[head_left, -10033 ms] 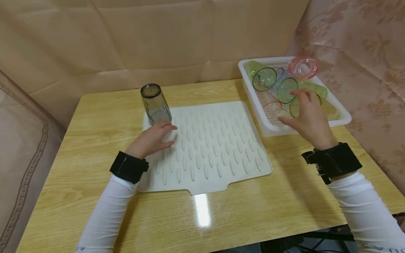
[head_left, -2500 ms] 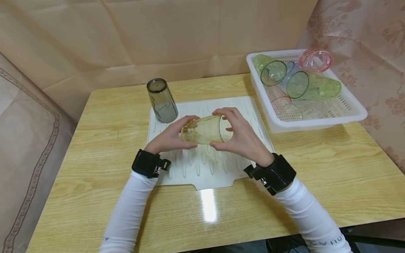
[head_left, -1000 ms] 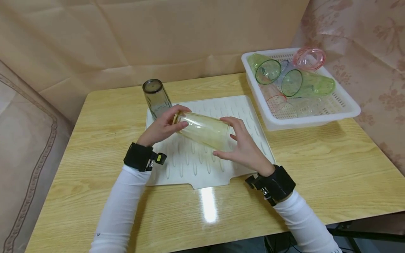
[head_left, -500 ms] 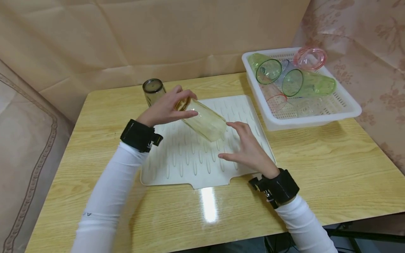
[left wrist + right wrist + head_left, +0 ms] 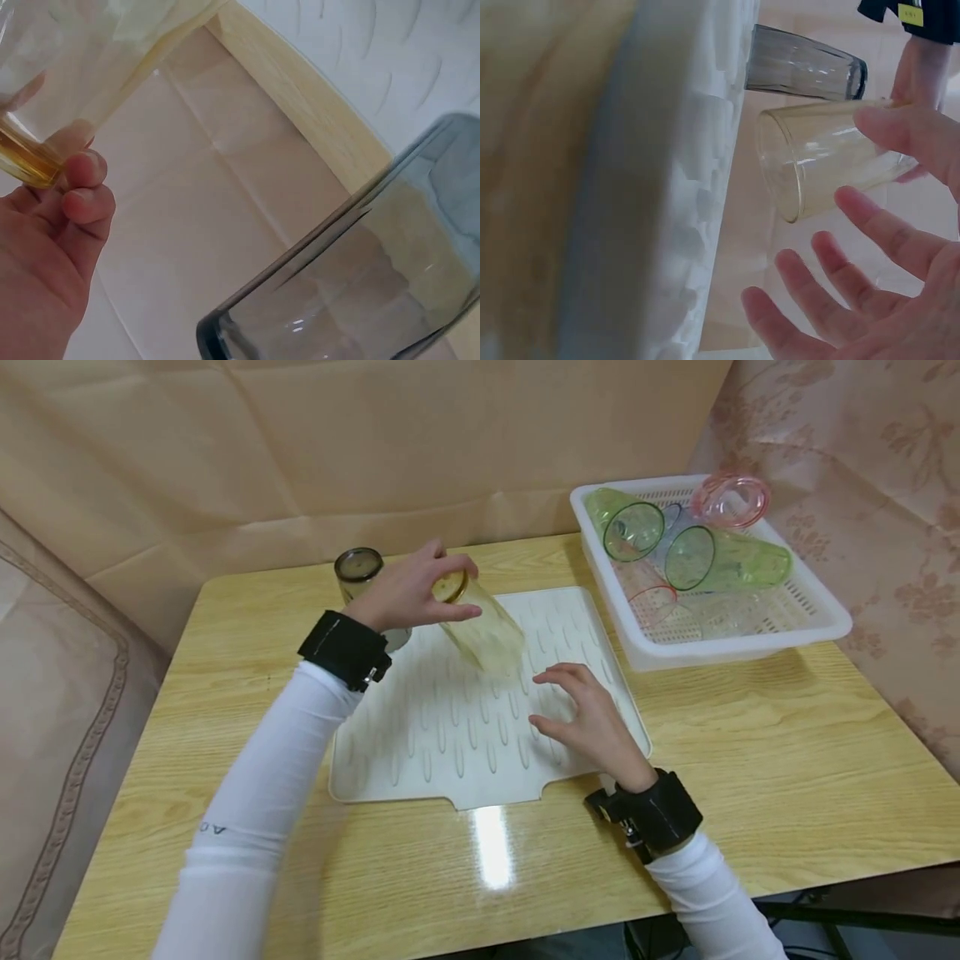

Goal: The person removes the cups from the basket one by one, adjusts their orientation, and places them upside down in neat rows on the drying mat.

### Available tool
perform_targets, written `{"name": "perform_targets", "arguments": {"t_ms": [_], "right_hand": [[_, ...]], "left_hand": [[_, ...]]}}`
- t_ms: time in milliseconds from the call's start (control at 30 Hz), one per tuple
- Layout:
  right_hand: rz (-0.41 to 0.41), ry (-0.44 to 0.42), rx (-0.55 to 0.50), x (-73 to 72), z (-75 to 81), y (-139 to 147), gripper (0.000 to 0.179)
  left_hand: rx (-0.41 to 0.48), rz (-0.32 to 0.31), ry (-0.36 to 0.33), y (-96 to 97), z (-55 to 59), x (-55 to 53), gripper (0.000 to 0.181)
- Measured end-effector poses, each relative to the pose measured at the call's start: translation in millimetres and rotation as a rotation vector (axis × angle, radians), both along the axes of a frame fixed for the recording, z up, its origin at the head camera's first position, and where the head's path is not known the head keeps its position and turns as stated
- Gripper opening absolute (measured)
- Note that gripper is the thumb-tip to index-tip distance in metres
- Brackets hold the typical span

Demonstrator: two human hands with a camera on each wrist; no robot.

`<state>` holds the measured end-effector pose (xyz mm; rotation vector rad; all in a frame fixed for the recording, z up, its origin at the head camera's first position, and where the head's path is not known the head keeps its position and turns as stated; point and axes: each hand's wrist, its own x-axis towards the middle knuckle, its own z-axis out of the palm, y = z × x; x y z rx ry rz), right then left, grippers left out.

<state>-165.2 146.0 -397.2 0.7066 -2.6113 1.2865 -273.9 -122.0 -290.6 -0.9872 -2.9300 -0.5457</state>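
Note:
In the head view my left hand (image 5: 408, 589) grips a yellow-tinted drinking glass (image 5: 487, 631) around its thick base. The glass leans mouth-down to the right, over the back part of a white ridged drying mat (image 5: 457, 777). From the right wrist view, the rim of the glass (image 5: 780, 165) hangs a little off the mat. My right hand (image 5: 592, 718) is over the mat's right side, fingers spread and apart from the glass. An upside-down grey glass (image 5: 356, 568) stands at the mat's back left corner, partly hidden behind my left hand.
A white basket (image 5: 731, 652) stands at the back right of the wooden table (image 5: 585, 868). Inside lie several glasses, among them a green glass (image 5: 750, 560) and a pink glass (image 5: 731, 500) against the far rim. A beige cloth (image 5: 375, 452) hangs behind.
The yellow glass came out of the basket and was held in both hands. My right hand has since let go, while my left has moved back and tipped the glass from near level to mouth-down.

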Motion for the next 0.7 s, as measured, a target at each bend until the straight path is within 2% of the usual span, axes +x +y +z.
{"name": "perform_targets", "arguments": {"t_ms": [300,533,700], "right_hand": [[-0.042,0.031,-0.060,2.5,-4.1,3.1,0.041],[-0.048,0.020,-0.079,2.2,-5.8,5.6,0.040],[-0.047,0.000,-0.092,3.4,-5.9,4.6,0.040]], "left_hand": [[-0.112,0.043,0.041,8.8,8.6,-19.3,0.052],[-0.184,0.079,0.026,8.8,5.6,-31.2,0.057],[-0.200,0.092,0.045,9.2,1.9,-40.5,0.055]]}}
